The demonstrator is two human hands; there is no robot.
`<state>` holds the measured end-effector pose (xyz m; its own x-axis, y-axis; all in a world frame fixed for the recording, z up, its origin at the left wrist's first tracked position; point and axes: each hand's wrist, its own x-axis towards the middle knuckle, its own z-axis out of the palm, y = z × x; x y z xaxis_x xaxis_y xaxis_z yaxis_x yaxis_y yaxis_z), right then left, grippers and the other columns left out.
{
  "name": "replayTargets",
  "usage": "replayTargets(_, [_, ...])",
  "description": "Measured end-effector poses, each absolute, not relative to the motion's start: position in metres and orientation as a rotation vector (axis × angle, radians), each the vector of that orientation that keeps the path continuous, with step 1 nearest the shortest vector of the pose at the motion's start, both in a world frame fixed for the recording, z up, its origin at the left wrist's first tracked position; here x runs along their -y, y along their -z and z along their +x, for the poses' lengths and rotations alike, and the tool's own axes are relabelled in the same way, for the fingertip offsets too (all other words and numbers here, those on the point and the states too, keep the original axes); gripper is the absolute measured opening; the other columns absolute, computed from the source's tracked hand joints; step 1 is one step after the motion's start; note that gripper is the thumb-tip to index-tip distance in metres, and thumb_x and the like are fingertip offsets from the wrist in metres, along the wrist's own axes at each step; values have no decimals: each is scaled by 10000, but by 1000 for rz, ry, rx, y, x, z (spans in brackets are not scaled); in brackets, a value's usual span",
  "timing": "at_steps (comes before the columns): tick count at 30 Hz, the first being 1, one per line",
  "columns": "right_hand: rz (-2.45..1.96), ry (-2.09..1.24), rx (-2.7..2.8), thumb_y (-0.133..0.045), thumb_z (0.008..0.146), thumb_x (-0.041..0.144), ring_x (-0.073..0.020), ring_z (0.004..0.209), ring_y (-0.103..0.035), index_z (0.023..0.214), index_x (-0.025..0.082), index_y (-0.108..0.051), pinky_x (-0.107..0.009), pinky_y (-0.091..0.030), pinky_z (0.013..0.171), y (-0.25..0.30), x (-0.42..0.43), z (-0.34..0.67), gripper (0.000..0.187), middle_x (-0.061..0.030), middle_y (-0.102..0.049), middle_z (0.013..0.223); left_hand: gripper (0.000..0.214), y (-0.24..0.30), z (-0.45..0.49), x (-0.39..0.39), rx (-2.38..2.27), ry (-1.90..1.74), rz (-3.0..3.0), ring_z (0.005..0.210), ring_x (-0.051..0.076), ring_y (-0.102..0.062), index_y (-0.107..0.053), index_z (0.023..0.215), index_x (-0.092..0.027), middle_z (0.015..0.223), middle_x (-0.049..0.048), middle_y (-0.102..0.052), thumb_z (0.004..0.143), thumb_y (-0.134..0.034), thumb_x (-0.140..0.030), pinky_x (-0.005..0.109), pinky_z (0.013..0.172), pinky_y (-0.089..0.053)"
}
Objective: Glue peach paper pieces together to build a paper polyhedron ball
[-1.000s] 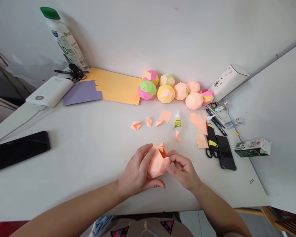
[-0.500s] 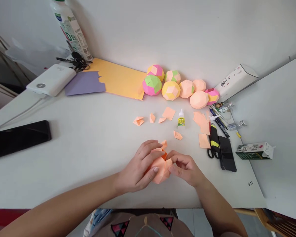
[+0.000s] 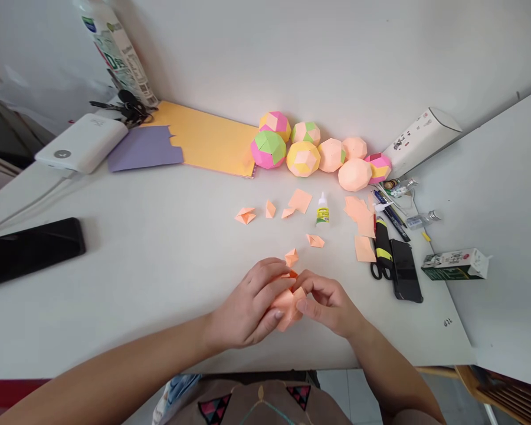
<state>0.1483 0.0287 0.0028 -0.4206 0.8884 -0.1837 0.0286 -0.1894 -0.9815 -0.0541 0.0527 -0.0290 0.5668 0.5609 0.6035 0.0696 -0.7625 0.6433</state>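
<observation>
Since one second ago the left hand (image 3: 248, 307) has curled its fingers further over the peach paper ball (image 3: 287, 306), so less of the paper shows than before. This hand now wraps the ball from 9 o'clock, with its fingers across the top and front. The right hand (image 3: 328, 304) comes from 3 o'clock and pinches the edge of the ball between thumb and bent fingers, so both hands are closed on it. The ball sits between the two hands, low over the near part of the white table (image 3: 159, 265). I cannot tell if it touches the surface.

At 12 o'clock, just beside the hands, a small folded piece (image 3: 291, 257) lies free, and a second folded piece (image 3: 315, 240) lies near it at about 1 o'clock. Further at 12 o'clock stands the glue bottle (image 3: 322, 209), and behind it a row of finished paper balls (image 3: 303, 158) lies along the wall (some are peach only, others pink, green and yellow). At 2 o'clock lie the scissors (image 3: 383, 257), touching a black phone (image 3: 406, 273). At 10 o'clock, well apart, lie a yellow sheet (image 3: 207, 141) and a white power bank (image 3: 82, 143).
</observation>
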Motion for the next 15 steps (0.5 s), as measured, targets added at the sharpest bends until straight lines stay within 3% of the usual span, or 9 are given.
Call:
replayTargets(9, [-1085,-1745,1335,-674,823,304,-144,741,-493,739,183,-586,-306,-395,695,-3,-28,145,172,-7,-524,783,426,28,-53,-51,-507,-1120,2258,1189,299,-395,-318,1381,-173,1242,168,-433,994,-277,-347,523,991,-404])
replayTargets(15, [-954,-1769,1233,-672,815,288,-133,703,-468,690,184,-557,-278,-381,642,-2,-26,139,198,9,-493,727,623,33,-54,-49,-582,-1084,2288,1231,332,-382,-187,1463,-220,1304,189,-367,948,-268,-560,537,970,-426])
